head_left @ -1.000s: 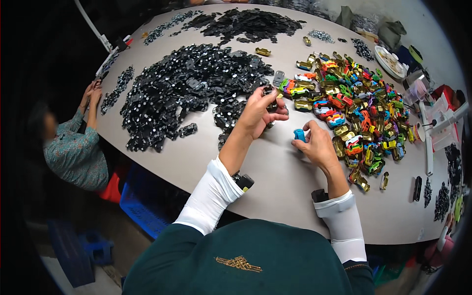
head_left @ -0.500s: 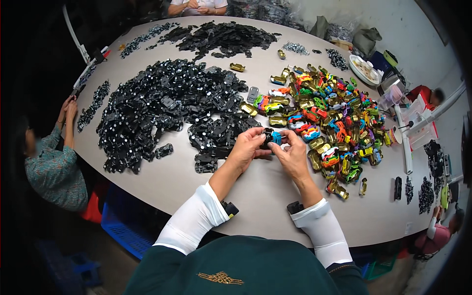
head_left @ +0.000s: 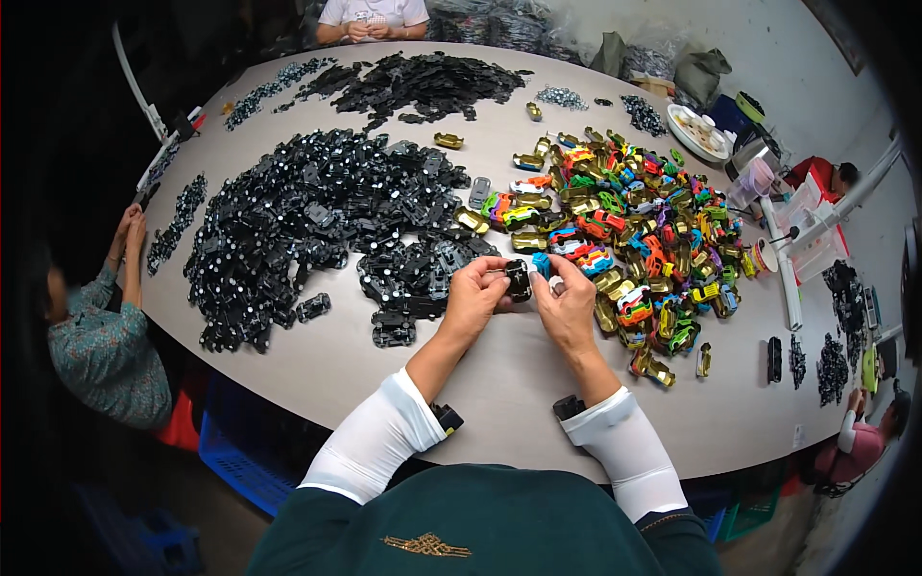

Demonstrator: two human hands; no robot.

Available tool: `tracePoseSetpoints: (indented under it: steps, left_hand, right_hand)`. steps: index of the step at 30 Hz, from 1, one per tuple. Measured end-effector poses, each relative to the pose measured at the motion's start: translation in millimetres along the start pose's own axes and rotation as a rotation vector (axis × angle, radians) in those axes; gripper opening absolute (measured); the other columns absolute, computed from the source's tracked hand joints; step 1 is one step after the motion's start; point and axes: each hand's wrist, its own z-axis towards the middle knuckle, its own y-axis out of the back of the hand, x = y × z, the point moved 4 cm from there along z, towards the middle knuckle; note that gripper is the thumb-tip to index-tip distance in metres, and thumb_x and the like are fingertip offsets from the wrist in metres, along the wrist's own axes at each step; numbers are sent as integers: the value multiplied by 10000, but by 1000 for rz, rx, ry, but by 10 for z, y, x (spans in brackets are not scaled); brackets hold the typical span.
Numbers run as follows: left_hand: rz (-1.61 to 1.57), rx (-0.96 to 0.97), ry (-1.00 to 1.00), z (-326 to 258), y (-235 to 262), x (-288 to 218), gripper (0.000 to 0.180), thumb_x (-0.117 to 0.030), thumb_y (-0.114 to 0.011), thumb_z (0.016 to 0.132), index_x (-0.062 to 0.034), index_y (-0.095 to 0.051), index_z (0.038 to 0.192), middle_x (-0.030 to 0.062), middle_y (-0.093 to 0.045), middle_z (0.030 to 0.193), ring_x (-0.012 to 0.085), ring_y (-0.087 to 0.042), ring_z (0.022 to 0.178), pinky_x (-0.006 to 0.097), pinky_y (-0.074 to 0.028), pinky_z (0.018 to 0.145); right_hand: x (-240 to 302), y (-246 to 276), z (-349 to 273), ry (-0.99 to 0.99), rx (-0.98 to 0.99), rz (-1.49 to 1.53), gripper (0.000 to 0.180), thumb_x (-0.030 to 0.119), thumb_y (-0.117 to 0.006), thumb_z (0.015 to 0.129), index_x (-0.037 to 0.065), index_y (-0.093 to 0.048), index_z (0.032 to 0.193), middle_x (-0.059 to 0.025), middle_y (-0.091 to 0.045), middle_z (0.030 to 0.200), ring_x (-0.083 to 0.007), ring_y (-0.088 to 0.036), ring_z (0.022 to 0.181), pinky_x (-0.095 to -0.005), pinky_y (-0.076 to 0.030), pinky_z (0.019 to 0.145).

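so your left hand (head_left: 473, 300) pinches a black chassis (head_left: 519, 280) and your right hand (head_left: 567, 305) grips a blue shell (head_left: 543, 265) at the desk's (head_left: 336, 365) centre; black pile (head_left: 307, 211) at ten o'clock, coloured heap (head_left: 634, 230) at two, so most seems left.

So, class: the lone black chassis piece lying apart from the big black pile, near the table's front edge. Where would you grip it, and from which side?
Probably across the two long sides of the black chassis piece, coming from above. It lies flat on the table with bare surface around it, clear of the black pile, so fingertips can close on both edges.
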Motion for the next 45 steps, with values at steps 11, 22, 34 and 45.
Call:
tracePoseSetpoints:
  steps: [11, 22, 34, 45]
  left_hand:
    - [144, -18, -147, -53, -73, -82, 160, 31, -540, 903, 45, -583, 1057, 75, -688, 911, 100, -656, 797, 247, -563, 717]
    - [111, -8, -150, -80, -122, -186, 119, 8, -584, 895, 48, -598, 1006, 83, -682, 867, 127, -667, 781, 265, -572, 733]
    - [-134, -14, -32, -53, -87, -76, 259, -29, -661, 847, -27, -522, 1066, 60, -615, 942, 110, -620, 800, 274, -555, 773]
    - [-130, 43, 61, -57, -62, -92, 282, -76, -570, 940, -34, -606, 1217, 36, -661, 1054, 71, -631, 843, 237, -581, 671]
  right_hand:
    - [173, -31, -57, 207, 65, -173, 253, 157, -711, 779, 39, -642, 993, -146, -615, 804, -332, -605, 695, -416, -470, 619]
    - [169, -22, -65, 206, 57, -236, 272, 156, -708, 785, 87, -650, 1041, -128, -601, 813, -334, -606, 703, -423, -473, 618]
    - [-185, -106, -34, -360, 96, 489, 287, 143, -688, 871, -71, -593, 1038, -98, -662, 857, -65, -601, 659, -213, -437, 551]
    - [102, -35, -54, -11, 68, 290, 346, -32, -694, 749, -17, -635, 1090, -37, -656, 910, 14, -364, 493, -184, -304, 421]
